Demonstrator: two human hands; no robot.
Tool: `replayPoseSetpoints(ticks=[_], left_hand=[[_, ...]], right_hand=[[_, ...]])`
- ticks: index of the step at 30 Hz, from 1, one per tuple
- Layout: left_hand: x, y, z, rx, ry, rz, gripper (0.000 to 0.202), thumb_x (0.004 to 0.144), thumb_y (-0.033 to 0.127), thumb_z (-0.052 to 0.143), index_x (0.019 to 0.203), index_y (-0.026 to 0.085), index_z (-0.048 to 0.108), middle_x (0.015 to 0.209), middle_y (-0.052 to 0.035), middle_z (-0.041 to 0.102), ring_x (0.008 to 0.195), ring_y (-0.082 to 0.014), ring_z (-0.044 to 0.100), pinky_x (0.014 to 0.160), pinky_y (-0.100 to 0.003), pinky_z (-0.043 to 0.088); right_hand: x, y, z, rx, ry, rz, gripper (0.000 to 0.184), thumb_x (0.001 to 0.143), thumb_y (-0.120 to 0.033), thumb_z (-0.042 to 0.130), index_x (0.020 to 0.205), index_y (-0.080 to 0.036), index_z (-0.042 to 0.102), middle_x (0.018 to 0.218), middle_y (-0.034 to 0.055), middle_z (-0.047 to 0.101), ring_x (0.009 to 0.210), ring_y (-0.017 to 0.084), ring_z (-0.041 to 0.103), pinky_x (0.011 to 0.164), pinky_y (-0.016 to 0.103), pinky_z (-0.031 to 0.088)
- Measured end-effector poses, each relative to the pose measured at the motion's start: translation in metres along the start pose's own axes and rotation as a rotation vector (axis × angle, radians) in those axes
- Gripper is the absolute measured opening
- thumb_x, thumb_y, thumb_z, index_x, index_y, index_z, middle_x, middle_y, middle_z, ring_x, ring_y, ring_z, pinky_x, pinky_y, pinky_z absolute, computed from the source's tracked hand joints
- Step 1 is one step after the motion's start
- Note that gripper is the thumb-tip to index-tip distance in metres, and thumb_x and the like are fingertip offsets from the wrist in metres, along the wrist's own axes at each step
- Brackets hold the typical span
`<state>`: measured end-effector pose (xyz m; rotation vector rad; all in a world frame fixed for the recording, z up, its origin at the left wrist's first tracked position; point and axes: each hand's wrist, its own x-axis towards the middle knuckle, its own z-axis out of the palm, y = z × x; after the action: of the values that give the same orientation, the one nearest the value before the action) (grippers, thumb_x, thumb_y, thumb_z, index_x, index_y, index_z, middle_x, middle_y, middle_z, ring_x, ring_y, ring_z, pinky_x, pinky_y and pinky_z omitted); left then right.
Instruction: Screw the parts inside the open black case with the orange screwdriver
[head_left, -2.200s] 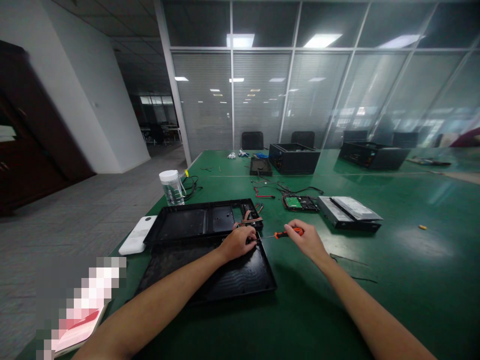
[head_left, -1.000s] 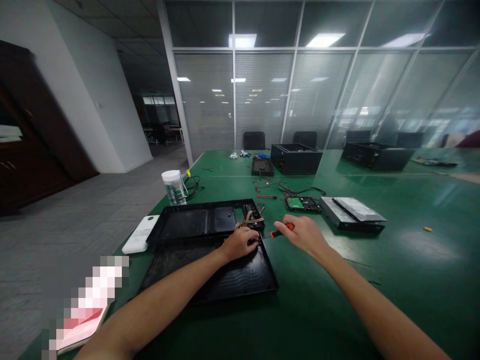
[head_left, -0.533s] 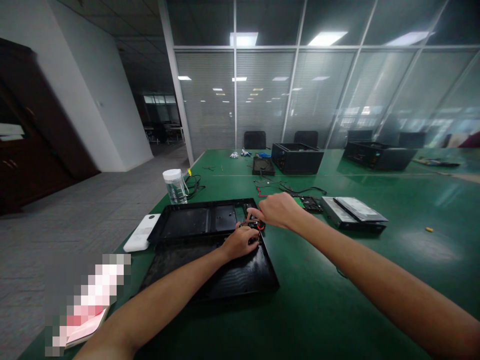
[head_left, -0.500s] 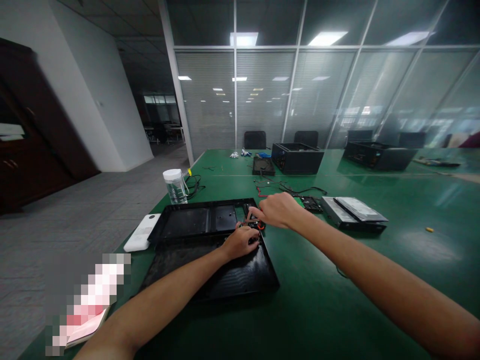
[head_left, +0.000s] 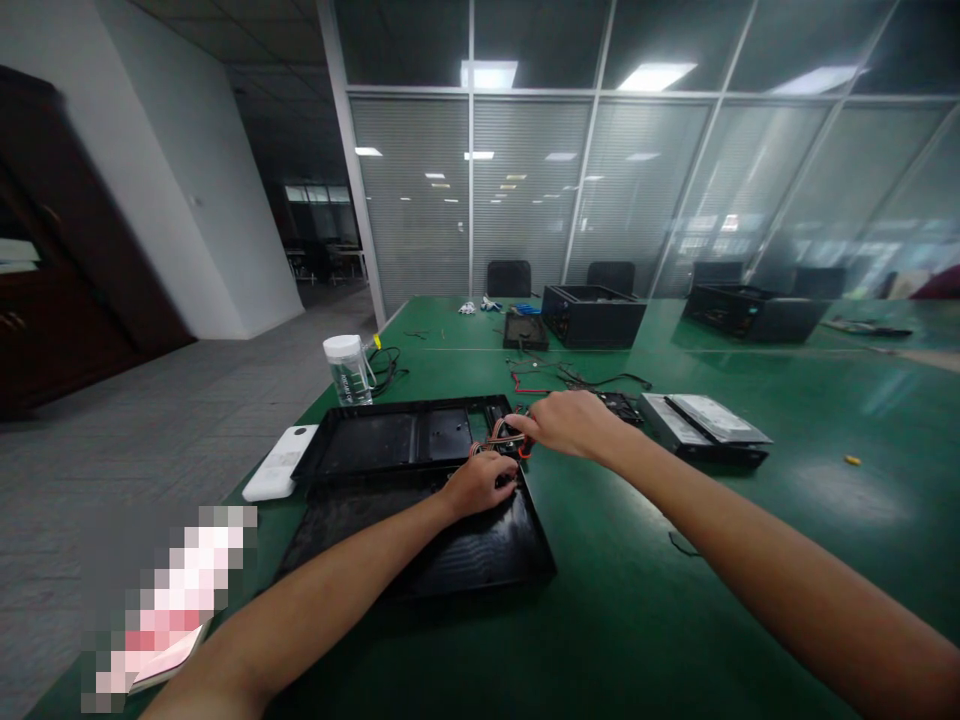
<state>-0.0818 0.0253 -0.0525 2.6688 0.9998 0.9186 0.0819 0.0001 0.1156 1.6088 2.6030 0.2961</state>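
Note:
A black, shallow case (head_left: 375, 440) lies opened in two halves on the green table (head_left: 630, 620). My left hand (head_left: 484, 482) rests over the right end of the near half, fingers curled in a pinch; what they hold is hidden. Just beyond it, my right hand (head_left: 566, 422) is closed in a fist on an orange-and-black hand tool (head_left: 526, 446), mostly covered by the fingers. A bundle of striped wires (head_left: 495, 436) runs between both hands at the case's right corner.
Left of the case are a white phone-like object (head_left: 281, 463) and a clear bottle (head_left: 351, 378). To the right lie a metal drive unit (head_left: 705, 430) and a yellow bit (head_left: 853, 460). Farther back stand black computer cases (head_left: 594, 318), with loose cables (head_left: 611, 382) nearer.
My right hand has shifted slightly right and down, its wrist turned, and the orange part now shows more upright. My left hand stays in place at the case.

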Motion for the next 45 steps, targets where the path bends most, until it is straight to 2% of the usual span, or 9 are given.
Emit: replayPoseSetpoints(ticks=[11, 17, 21, 25, 28, 31, 36, 41, 45], left_hand=[[0.0, 0.0, -0.001, 0.004, 0.009, -0.01, 0.015, 0.077, 0.022, 0.056, 0.092, 0.018, 0.057, 0.083, -0.0033, 0.062, 0.082, -0.0159, 0.057, 0.079, -0.028, 0.042], [0.001, 0.001, -0.003, -0.008, 0.002, -0.015, 0.016, 0.078, 0.021, 0.055, 0.093, 0.018, 0.058, 0.085, -0.0037, 0.063, 0.083, -0.0164, 0.058, 0.079, -0.029, 0.042], [0.0, 0.001, -0.003, 0.002, -0.009, -0.015, 0.019, 0.08, 0.021, 0.053, 0.098, 0.019, 0.057, 0.088, -0.0041, 0.062, 0.085, -0.0166, 0.057, 0.08, -0.029, 0.042], [-0.001, 0.002, -0.005, 0.057, -0.006, 0.063, 0.017, 0.084, 0.022, 0.047, 0.094, 0.017, 0.059, 0.086, -0.0061, 0.061, 0.084, -0.0167, 0.056, 0.079, -0.029, 0.042], [0.0, 0.004, -0.006, 0.11, -0.06, 0.176, 0.02, 0.087, 0.021, 0.041, 0.087, 0.018, 0.061, 0.082, -0.0063, 0.062, 0.084, -0.0168, 0.055, 0.08, -0.03, 0.041], [0.001, 0.007, -0.006, 0.155, -0.173, 0.297, 0.022, 0.087, 0.02, 0.041, 0.082, 0.02, 0.063, 0.076, -0.005, 0.062, 0.086, -0.0171, 0.055, 0.083, -0.031, 0.039], [-0.001, 0.013, -0.009, 0.185, -0.233, 0.343, 0.022, 0.088, 0.023, 0.041, 0.089, 0.022, 0.062, 0.08, -0.0061, 0.064, 0.093, -0.0192, 0.053, 0.086, -0.034, 0.037], [0.007, 0.022, -0.025, 0.221, -0.197, 0.365, 0.024, 0.09, 0.023, 0.036, 0.1, 0.019, 0.058, 0.094, -0.0093, 0.063, 0.095, -0.0204, 0.053, 0.086, -0.034, 0.037], [0.019, 0.014, -0.06, 0.33, -0.134, 0.094, 0.022, 0.089, 0.027, 0.039, 0.099, 0.017, 0.056, 0.093, -0.0095, 0.061, 0.09, -0.02, 0.056, 0.082, -0.032, 0.039]], right_hand=[[-0.004, -0.003, 0.005, 0.072, 0.023, 0.01, 0.054, 0.089, -0.052, 0.021, 0.104, -0.015, 0.058, 0.09, 0.0137, 0.067, 0.083, 0.026, 0.063, 0.069, 0.034, 0.042], [-0.005, 0.017, 0.023, 0.179, 0.114, 0.056, 0.058, 0.086, -0.059, 0.023, 0.072, -0.018, 0.062, 0.073, 0.01, 0.064, 0.073, 0.022, 0.06, 0.062, 0.029, 0.038], [-0.018, 0.054, 0.089, 0.728, 0.3, 0.145, 0.043, 0.083, -0.052, 0.033, 0.065, -0.019, 0.052, 0.056, 0.0001, 0.052, 0.052, 0.013, 0.049, 0.051, 0.025, 0.035], [-0.031, 0.08, 0.164, 1.6, 0.454, 0.481, 0.033, 0.082, -0.05, 0.031, 0.071, -0.022, 0.044, 0.043, -0.0087, 0.03, 0.034, 0.01, 0.03, 0.034, 0.022, 0.026], [-0.031, 0.082, 0.182, 1.92, 0.586, 0.533, 0.026, 0.078, -0.048, 0.045, 0.077, -0.022, 0.046, 0.058, -0.0045, 0.047, 0.044, 0.009, 0.043, 0.039, 0.02, 0.036], [-0.029, 0.073, 0.174, 2.025, 0.595, 0.434, 0.03, 0.071, -0.044, 0.06, 0.088, -0.021, 0.05, 0.08, -0.0006, 0.057, 0.062, 0.01, 0.054, 0.055, 0.023, 0.047], [-0.033, 0.058, 0.16, 1.83, 0.507, 0.203, 0.028, 0.07, -0.041, 0.063, 0.072, -0.021, 0.043, 0.075, -0.0025, 0.052, 0.066, 0.012, 0.054, 0.064, 0.028, 0.047], [-0.055, 0.029, 0.125, 1.163, 0.302, -0.076, 0.035, 0.09, -0.042, 0.032, 0.068, -0.018, 0.047, 0.066, 0.0002, 0.052, 0.059, 0.012, 0.049, 0.059, 0.027, 0.041], [-0.095, -0.021, 0.098, 0.537, 0.115, -0.499, 0.017, 0.085, -0.033, 0.046, 0.086, -0.02, 0.057, 0.089, 0.0036, 0.059, 0.08, 0.016, 0.056, 0.068, 0.028, 0.042]])
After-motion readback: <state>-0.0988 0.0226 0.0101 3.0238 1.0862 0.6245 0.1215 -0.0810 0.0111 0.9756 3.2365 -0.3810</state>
